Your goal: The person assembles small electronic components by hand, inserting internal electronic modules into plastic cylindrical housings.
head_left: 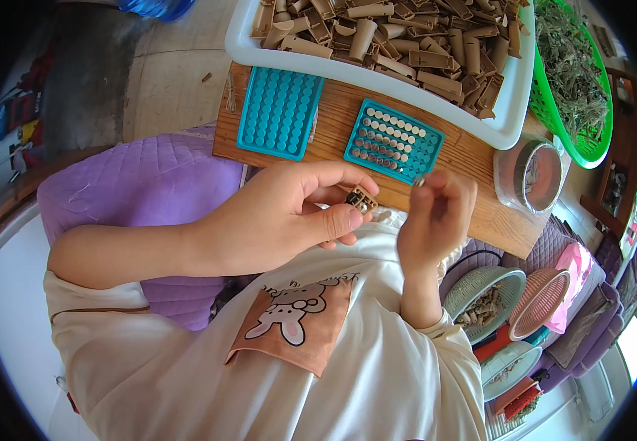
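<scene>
Brown clip (361, 199) pinched in left hand (274, 220) fingers, mostly hidden; right hand (436, 213) fingers pinch tiny bit, unclear.

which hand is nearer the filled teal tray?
Right. The right hand has its fingertips just below the filled teal tray, pinching a tiny piece. The left hand sits lower and to the left, holding a small brown part.

home craft corner | purple sofa (149, 184) | wooden board (333, 125) | baskets (539, 301)
</scene>
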The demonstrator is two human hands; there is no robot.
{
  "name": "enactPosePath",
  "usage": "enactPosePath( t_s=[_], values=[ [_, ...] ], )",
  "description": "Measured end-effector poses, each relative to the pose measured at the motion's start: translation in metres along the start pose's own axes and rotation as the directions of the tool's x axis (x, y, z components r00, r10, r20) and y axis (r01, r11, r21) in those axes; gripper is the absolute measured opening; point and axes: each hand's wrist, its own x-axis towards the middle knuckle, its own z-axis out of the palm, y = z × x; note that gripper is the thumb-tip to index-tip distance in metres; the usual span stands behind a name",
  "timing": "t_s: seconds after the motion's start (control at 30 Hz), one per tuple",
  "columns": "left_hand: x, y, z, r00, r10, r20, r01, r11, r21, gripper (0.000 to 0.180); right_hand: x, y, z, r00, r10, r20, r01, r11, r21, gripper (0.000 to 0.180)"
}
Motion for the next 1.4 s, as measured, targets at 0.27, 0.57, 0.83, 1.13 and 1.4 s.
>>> enactPosePath(
  t_s=[0.27,0.57,0.83,1.13,1.4],
  values=[
    [-0.002,-0.003,0.005,0.981,0.185,-0.057,-0.18,0.98,0.086,0.031,-0.009,-0.03,0.012,0.967,-0.255,0.009,0.254,0.965,0.069,0.024],
    [-0.002,-0.008,0.003,0.984,0.113,-0.137,-0.091,0.984,0.156,0.029,-0.002,-0.033,0.01,0.966,-0.196,0.169,0.176,0.976,0.127,0.023],
    [-0.002,0.004,0.001,0.967,0.255,-0.004,-0.17,0.655,0.736,0.024,0.035,-0.036,-0.012,0.734,0.183,0.654,-0.357,0.923,0.141,0.032],
    [-0.001,0.004,0.001,0.991,0.097,0.095,-0.108,0.987,0.117,0.024,0.122,0.002,-0.008,0.83,0.054,0.555,-0.124,0.988,0.09,0.022],
    [0.001,0.006,-0.002,0.997,-0.057,-0.052,0.053,0.995,-0.084,0.027,0.149,0.026,0.008,0.73,-0.209,0.651,0.588,0.678,-0.441,0.017]
  ],
)
